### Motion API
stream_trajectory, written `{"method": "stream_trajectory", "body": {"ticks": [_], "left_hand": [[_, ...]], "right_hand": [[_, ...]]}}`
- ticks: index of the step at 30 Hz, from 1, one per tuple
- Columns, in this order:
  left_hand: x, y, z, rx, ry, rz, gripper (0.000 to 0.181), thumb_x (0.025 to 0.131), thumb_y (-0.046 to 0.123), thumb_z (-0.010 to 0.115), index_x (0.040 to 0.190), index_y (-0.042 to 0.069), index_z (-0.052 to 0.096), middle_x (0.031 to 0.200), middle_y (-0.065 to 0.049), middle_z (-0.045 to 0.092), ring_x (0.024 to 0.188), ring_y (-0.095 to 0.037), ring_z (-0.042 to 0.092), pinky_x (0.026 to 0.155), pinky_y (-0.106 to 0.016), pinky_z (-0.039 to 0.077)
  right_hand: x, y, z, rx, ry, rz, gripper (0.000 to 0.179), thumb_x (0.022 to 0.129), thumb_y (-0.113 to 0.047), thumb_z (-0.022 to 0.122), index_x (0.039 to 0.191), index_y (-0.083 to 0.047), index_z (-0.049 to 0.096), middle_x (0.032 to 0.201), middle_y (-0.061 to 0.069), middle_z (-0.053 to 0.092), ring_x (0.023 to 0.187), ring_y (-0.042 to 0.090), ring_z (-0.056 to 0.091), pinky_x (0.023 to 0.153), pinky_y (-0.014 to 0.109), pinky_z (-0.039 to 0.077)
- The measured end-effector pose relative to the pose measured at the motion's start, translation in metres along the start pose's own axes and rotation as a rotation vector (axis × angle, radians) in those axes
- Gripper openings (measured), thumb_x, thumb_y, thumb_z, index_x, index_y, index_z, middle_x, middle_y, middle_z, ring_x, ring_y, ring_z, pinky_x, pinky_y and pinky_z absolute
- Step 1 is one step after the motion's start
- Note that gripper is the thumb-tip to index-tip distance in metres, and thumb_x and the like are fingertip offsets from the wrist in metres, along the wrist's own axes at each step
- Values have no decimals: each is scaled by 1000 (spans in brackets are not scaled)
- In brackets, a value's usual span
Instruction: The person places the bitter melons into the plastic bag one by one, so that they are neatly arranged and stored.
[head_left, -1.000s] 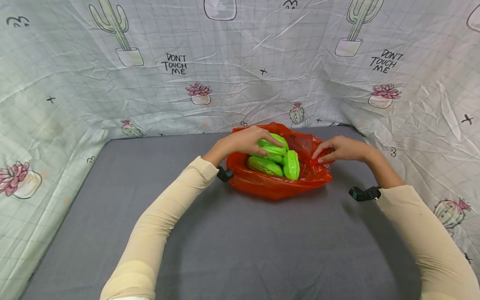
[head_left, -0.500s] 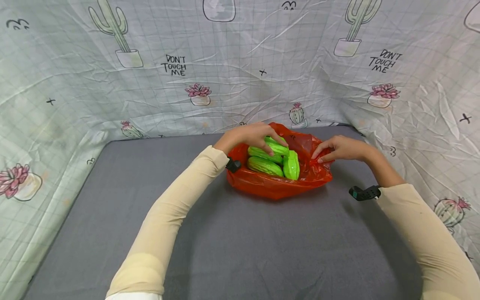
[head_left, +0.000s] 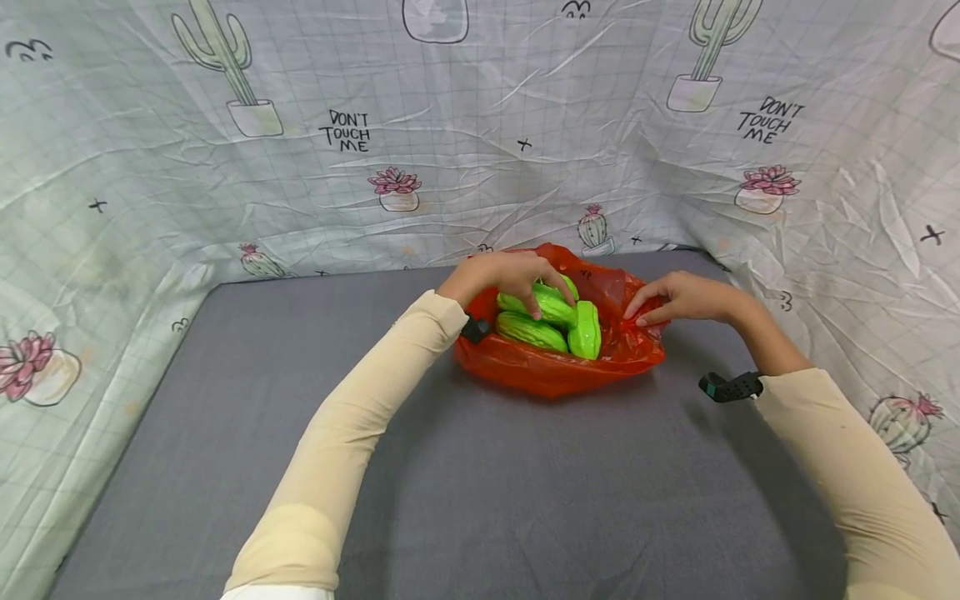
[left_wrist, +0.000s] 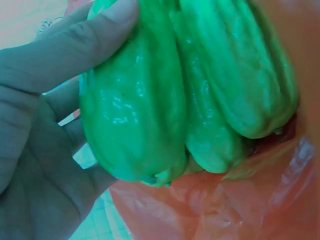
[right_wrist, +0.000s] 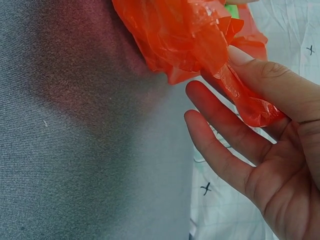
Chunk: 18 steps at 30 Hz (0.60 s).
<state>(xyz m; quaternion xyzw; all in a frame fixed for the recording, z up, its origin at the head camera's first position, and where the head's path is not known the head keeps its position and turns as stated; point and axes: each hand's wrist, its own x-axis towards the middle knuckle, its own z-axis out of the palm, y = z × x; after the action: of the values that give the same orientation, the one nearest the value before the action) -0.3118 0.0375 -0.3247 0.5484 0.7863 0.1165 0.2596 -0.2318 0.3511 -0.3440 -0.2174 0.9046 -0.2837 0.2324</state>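
Note:
A red plastic bag [head_left: 555,379] stands open at the back of the table with several green ridged gourds inside. My left hand [head_left: 513,273] reaches in from the left and grips the gourd [left_wrist: 132,110], thumb on its near side and fingers behind it. Other gourds, one low in front [head_left: 531,331] and one upright at the right [head_left: 584,331], lie close by. My right hand [head_left: 693,297] pinches the bag's right rim; in the right wrist view the gathered plastic [right_wrist: 245,95] runs between thumb and forefinger, with the other fingers loosely extended.
The grey table [head_left: 480,500] stretches in front of the bag. A printed cloth [head_left: 480,150] walls the table behind and at both sides, close behind the bag. Dark wrist devices are strapped on both arms.
My left hand has moved right and deeper into the bag, from over the gourds to around one, which has shifted slightly. My right hand keeps its hold on the rim.

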Motion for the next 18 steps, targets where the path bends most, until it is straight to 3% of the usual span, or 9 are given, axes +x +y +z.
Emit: {"method": "stream_trajectory", "body": {"ticks": [6,18], "left_hand": [[2,0,5,15,-20,-49,53,89,17,81,138,26,63,147,3,53,137,-22,47,112,-36,40],[2,9,4,68,-37,-45,52,89,12,80,136,22,61,147,2,53,136,-21,47,109,-34,42]], "right_hand": [[0,0,1,-11,6,5,20,95,-23,74,113,-14,77,94,2,71,82,13,64,75,27,54],[0,2,1,-10,4,12,20,95,-21,73,114,-13,76,95,3,71,82,13,63,75,28,54]]}}
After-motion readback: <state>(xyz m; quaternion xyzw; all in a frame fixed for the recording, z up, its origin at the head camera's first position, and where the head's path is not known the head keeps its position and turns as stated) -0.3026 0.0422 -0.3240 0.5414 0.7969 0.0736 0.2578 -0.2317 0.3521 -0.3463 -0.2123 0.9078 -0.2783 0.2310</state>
